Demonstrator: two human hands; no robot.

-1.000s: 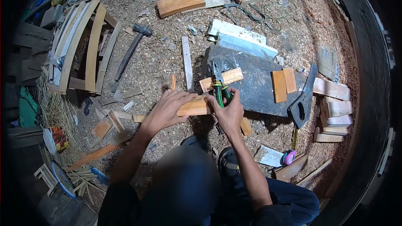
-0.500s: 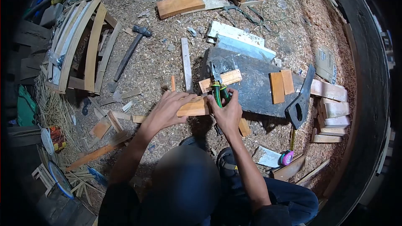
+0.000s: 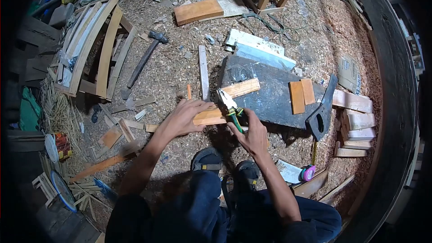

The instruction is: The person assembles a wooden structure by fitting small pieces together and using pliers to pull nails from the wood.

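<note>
My left hand (image 3: pixel 185 118) is closed around a small orange-brown wooden block (image 3: pixel 209 116), fingers on top and thumb along its near edge. My right hand (image 3: pixel 254 136) grips a pair of pliers (image 3: pixel 235 116) by their green and yellow handles. The metal jaws point up and left, overlapping the block's right end in this view. Just beyond the jaws, a light wooden strip (image 3: pixel 243 87) lies on the corner of a dark, worn board (image 3: pixel 270 99). Two short wooden pieces (image 3: pixel 297 97) rest farther right on that board.
A handsaw (image 3: pixel 320 114) leans across the board's right end, with a pink tape measure (image 3: pixel 308 172) below it. A hammer (image 3: pixel 146 58) lies left among wood shavings. Curved wooden frames (image 3: pixel 96 49) stand at far left; cut blocks (image 3: pixel 360 123) are stacked at right.
My right hand has shifted slightly right and down, and the pliers now tilt left toward the block. The dark blurred shape at the bottom is gone, revealing both shoes.
</note>
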